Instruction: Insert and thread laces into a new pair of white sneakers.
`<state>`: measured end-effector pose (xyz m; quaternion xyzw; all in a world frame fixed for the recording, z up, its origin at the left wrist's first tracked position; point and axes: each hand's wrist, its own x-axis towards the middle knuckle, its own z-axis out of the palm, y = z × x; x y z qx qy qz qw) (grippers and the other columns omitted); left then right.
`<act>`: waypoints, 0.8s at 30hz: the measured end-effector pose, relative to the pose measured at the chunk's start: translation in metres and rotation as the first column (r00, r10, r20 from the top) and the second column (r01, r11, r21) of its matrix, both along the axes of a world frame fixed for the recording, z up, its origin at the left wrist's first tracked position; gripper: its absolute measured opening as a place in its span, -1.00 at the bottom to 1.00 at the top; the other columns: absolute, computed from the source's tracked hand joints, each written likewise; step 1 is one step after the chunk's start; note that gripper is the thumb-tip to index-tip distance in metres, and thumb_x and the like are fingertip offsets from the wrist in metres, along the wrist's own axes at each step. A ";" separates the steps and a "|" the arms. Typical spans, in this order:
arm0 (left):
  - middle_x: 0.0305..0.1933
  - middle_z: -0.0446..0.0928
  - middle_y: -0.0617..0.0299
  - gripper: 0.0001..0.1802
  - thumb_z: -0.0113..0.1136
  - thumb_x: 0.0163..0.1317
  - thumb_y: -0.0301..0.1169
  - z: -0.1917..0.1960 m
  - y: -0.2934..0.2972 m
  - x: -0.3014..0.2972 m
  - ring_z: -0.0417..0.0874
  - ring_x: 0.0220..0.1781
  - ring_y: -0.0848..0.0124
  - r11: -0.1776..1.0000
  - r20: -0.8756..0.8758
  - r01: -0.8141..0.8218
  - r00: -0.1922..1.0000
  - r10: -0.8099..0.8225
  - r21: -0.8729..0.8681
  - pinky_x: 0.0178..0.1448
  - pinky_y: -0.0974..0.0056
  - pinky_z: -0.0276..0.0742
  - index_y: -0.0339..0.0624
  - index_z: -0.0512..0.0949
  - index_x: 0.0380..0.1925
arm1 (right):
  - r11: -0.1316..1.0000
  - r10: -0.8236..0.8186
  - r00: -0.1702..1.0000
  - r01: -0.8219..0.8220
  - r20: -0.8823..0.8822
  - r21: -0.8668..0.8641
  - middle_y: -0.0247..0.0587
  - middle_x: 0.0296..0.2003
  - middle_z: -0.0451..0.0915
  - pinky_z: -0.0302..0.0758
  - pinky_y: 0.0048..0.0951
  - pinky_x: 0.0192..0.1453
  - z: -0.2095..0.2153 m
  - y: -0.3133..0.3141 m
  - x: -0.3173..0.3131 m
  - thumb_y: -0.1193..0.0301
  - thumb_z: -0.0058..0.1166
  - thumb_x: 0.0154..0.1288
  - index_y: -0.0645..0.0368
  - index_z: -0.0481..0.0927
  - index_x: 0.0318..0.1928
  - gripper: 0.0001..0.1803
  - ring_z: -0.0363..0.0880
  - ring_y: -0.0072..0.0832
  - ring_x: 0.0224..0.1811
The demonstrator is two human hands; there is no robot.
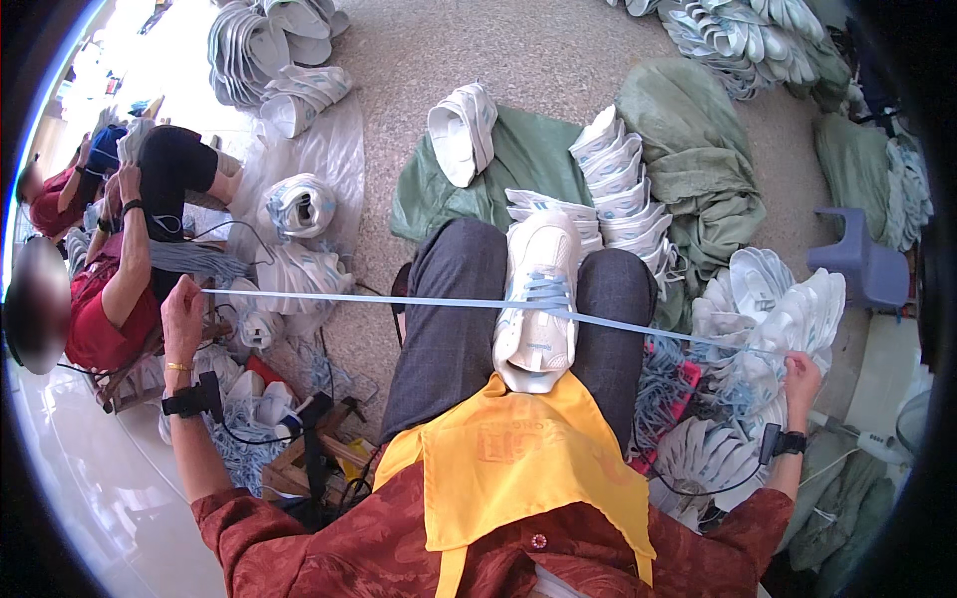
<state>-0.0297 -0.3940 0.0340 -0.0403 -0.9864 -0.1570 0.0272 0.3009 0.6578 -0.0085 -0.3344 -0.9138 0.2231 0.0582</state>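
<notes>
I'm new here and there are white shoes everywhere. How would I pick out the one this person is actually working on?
Find the seated person's yellow apron and follow it forward to the knees. The white sneaker lies clamped between them, toe pointing away. Unlike the stacked shoes around it, a pale blue lace runs through its eyelets, pulled taut sideways by the left hand and right hand.

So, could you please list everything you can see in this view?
shoe: one, white, clamped between the knees
lace: one, pale blue, pulled taut to both sides through the shoe
shoe stacks: many, white, on the floor all around
cloths: several, green, under the stacks
lace pile: many, blue, by the right knee
stool: one, purple, right
co-worker: one, red top, seated left
apron: one, yellow, on the lap
left hand: grip shut on lace
right hand: grip shut on lace
</notes>
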 end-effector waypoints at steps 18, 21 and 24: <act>-0.41 0.48 0.13 -0.89 0.19 0.26 -0.66 0.037 0.066 -0.069 0.53 -0.37 0.45 0.986 -0.046 0.166 0.985 -0.165 0.033 -0.24 0.29 0.49 -0.34 0.49 -0.24 | 0.923 -0.013 0.995 0.050 0.099 -0.383 -0.33 -0.39 0.69 0.59 -0.52 -0.39 0.000 -0.074 -0.108 0.39 0.24 0.49 0.25 0.70 -0.17 -0.84 0.64 -0.62 -0.47; -0.46 0.48 0.25 -0.97 0.17 0.39 -0.63 0.059 0.096 -0.091 0.48 -0.37 0.53 0.979 -0.335 0.136 0.939 -0.078 0.153 -0.26 0.34 0.45 -0.32 0.53 -0.27 | 0.840 -0.152 0.968 0.019 -0.202 -0.542 -0.35 -0.31 0.69 0.56 -0.56 -0.29 0.034 -0.100 -0.140 0.39 0.23 0.50 0.22 0.70 -0.12 -0.86 0.60 -0.64 -0.41; -0.44 0.49 0.31 -0.96 0.16 0.42 -0.62 0.049 0.087 -0.091 0.48 -0.36 0.54 0.932 -0.281 -0.020 0.951 0.130 0.362 -0.27 0.35 0.43 -0.28 0.55 -0.26 | 0.746 -0.318 0.826 -0.085 -0.465 -0.661 -0.36 -0.24 0.68 0.52 -0.57 -0.20 0.041 -0.119 -0.144 0.40 0.23 0.52 0.22 0.69 -0.09 -0.86 0.55 -0.65 -0.35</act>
